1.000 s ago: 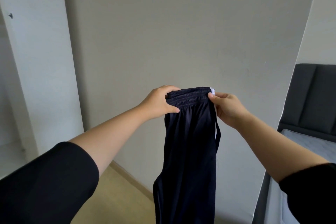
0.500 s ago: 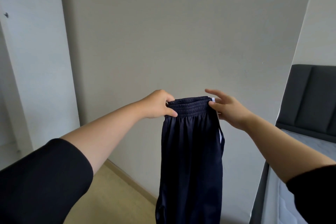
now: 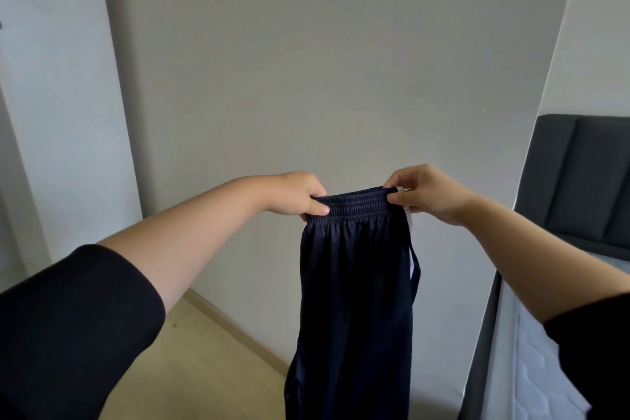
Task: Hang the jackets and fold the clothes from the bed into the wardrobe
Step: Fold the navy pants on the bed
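Right now one pair of dark navy track trousers (image 3: 354,283) with a gathered elastic waistband hangs in mid-air before a plain grey wall (image 3: 306,78), beside the bed (image 3: 545,368). Both of the person's hands hold it: the left hand (image 3: 300,196) has its grip curled over one end of the waistband, and the right hand (image 3: 422,193) pinches the other end. Held by the waistband like this, the legs probably drop straight and line up, ready for folding. One dark padded headboard (image 3: 586,177) stands at right.
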{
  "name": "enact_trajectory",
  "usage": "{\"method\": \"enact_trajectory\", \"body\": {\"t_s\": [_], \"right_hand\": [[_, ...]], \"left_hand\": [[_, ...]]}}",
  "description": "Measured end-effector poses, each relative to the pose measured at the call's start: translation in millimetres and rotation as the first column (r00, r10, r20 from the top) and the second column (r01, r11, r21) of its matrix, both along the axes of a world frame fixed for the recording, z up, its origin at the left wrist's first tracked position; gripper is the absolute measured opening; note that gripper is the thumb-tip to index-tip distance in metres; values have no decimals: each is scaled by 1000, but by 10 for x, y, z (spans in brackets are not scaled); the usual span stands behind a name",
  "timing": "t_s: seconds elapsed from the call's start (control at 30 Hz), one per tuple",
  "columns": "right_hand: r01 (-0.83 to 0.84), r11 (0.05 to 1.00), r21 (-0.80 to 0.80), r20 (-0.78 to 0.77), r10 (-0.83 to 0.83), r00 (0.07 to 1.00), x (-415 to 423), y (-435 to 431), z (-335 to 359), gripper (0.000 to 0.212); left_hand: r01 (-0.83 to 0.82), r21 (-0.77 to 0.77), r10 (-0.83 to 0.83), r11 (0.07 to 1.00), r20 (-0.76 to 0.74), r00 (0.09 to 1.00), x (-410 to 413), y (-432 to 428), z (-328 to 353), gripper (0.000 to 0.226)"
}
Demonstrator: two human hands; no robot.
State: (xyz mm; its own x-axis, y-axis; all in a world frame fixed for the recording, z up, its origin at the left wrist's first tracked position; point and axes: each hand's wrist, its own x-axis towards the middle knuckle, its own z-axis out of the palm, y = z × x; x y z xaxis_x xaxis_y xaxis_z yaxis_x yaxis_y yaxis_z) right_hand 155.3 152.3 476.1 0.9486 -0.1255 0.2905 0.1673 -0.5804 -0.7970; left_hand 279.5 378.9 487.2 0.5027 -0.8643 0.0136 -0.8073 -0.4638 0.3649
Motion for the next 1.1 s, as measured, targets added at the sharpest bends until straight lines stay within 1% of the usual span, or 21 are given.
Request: {"method": "enact_trajectory", "body": {"t_s": [0.07, 0.13, 0.17, 0.2, 0.23, 0.27, 0.3, 0.33, 0.37, 0.43, 0.47, 0.53, 0.6, 0.67, 0.73, 0.8, 0.87, 0.9, 0.97, 1.03, 1.1], "right_hand": [[75, 996, -47, 53, -72, 996, 13, 42, -19, 22], [171, 978, -120, 131, -156, 979, 40, 73, -25, 23], [195, 972, -131, 152, -175, 973, 54, 94, -27, 21], [195, 974, -119, 157, -175, 972, 65, 122, -30, 19], [178, 979, -98, 155, -162, 974, 77, 157, -37, 19], [158, 985, -74, 159, -144, 977, 91, 190, -44, 19], [135, 990, -50, 165, -125, 978, 105, 226, -49, 20], [110, 994, -25, 168, -105, 980, 116, 256, -49, 20], [83, 997, -3, 164, -82, 983, 121, 270, -42, 20], [55, 998, 33, 139, -59, 989, 120, 289, -34, 22], [61, 996, 73, 124, -69, 990, 123, 289, -55, 27], [57, 966, 252, 88, -81, 993, 124, 264, -145, 37], [-39, 922, 385, 27, 31, 999, 99, 250, -301, 37], [-109, 930, 352, -38, 130, 991, 80, 234, -477, 31], [-53, 951, 306, -24, 64, 998, 101, 211, -551, 27], [31, 960, 279, 13, -36, 999, 161, 200, -515, 31], [55, 976, 212, 31, -63, 998, 203, 271, -410, 28], [53, 983, 178, 41, -62, 997, 218, 301, -357, 23], [26, 987, 159, 56, -35, 998, 231, 341, -263, 19], [-27, 968, 249, 75, 9, 997, 241, 322, -236, 21], [-108, 910, 399, 71, 87, 994, 219, 245, -330, 34]], "left_hand": [[-12, -26, 12, 1000, 6, 1000, 17, 7, 27, 19], [-15, -103, 14, 995, -6, 1000, 17, -17, 64, 15], [-18, -152, 12, 988, -41, 999, 14, -46, 80, 18], [-27, -173, 12, 985, -91, 996, -1, -79, 101, 31], [-38, -155, 19, 987, -121, 992, -23, -115, 122, 52], [-38, -100, 28, 994, -93, 995, -62, -155, 136, 73], [-38, -30, 37, 999, -28, 999, -97, -198, 127, 86], [-39, 23, 38, 999, 40, 998, -109, -243, 103, 82], [-38, 50, 34, 998, 81, 996, -97, -281, 73, 65], [-43, 19, 42, 999, 77, 996, -73, -319, 30, 29], [-41, -8, 42, 999, 59, 997, -51, -316, 23, 20], [-37, -66, 37, 997, 6, 999, -19, -288, 41, 18], [-47, -135, 40, 990, -47, 998, 0, -248, 63, 16], [-75, -183, 60, 980, -85, 995, 33, -209, 83, 10], [-98, -154, 84, 983, -92, 992, 54, -175, 133, 9], [-111, -58, 105, 992, -93, 990, 39, -160, 209, 13], [-100, 23, 102, 995, -143, 984, -3, -169, 294, 20], [-92, 24, 95, 995, -185, 978, -33, -176, 339, 23], [-106, -42, 94, 994, -223, 970, -79, -192, 422, 26], [-156, -148, 127, 977, -191, 974, -95, -217, 484, 28], [-188, -230, 145, 955, -188, 971, -121, -264, 513, 25]]}}
